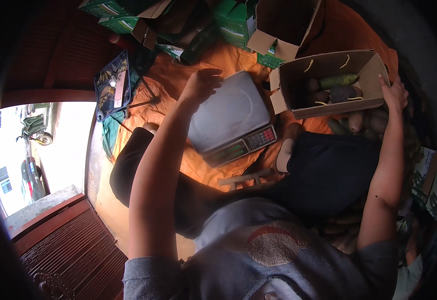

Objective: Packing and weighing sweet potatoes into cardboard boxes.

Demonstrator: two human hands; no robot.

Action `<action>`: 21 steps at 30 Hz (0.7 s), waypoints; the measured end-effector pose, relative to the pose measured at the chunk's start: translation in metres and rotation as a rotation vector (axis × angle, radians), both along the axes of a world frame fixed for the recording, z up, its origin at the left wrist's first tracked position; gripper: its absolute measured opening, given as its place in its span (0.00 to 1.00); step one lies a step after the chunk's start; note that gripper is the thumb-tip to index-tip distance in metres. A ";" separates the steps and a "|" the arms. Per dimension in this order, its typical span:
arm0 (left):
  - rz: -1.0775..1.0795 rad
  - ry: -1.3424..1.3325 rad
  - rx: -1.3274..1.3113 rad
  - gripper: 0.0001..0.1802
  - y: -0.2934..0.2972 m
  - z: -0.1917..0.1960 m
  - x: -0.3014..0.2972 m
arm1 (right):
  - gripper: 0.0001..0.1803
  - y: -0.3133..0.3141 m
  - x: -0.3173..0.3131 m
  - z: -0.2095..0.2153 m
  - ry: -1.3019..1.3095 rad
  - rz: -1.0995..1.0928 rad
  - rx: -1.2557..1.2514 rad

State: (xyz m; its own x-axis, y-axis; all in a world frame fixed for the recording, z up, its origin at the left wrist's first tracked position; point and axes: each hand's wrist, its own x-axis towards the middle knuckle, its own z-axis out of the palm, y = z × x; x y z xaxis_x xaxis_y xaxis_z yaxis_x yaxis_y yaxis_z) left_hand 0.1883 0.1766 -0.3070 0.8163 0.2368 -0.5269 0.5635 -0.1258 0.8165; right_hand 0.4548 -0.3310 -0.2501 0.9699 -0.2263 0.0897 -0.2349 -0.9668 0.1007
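My right hand (395,94) grips the right end wall of an opened cardboard box (288,102), with the thumb on the rim. Inside the box lie a long green vegetable (337,80) and several dark, roundish root-like vegetables (346,93); yellow cord loops hang on its walls. My left hand (203,86) is raised at the far left edge of a digital scale (231,112), its fingers stretched out and holding nothing. The scale's silver platform is bare, and its keypad and green-lit display face me. Whether the left fingers touch the platform I cannot tell.
An orange sheet (151,100) covers the floor. Green cartons (231,22) and open boxes stand at the back. A phone (120,90) lies on a small patterned folding stool at the left. Loose vegetables (356,121) lie beyond my right knee, and another person's arm (412,245) shows lower right.
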 end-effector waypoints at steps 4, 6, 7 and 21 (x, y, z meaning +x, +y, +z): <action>-0.082 -0.024 -0.022 0.20 -0.032 -0.020 0.019 | 0.46 -0.004 0.000 -0.001 0.042 -0.029 -0.001; -0.084 -0.024 0.005 0.18 -0.047 -0.028 0.028 | 0.46 -0.006 -0.003 -0.001 0.048 -0.024 0.028; -0.105 -0.022 0.018 0.18 -0.055 -0.031 0.031 | 0.46 -0.007 -0.003 0.000 0.053 -0.022 0.053; -0.239 0.158 0.204 0.35 -0.191 -0.125 0.079 | 0.31 -0.019 0.008 -0.029 -0.043 0.025 0.231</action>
State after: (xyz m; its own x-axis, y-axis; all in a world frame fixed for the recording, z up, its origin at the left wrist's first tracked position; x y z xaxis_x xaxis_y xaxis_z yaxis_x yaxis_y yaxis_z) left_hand 0.2670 -0.0146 -0.4323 0.7733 0.1626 -0.6128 0.6161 -0.4210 0.6657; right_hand 0.4628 -0.3503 -0.2789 0.9718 -0.2218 0.0796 -0.2101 -0.9685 -0.1336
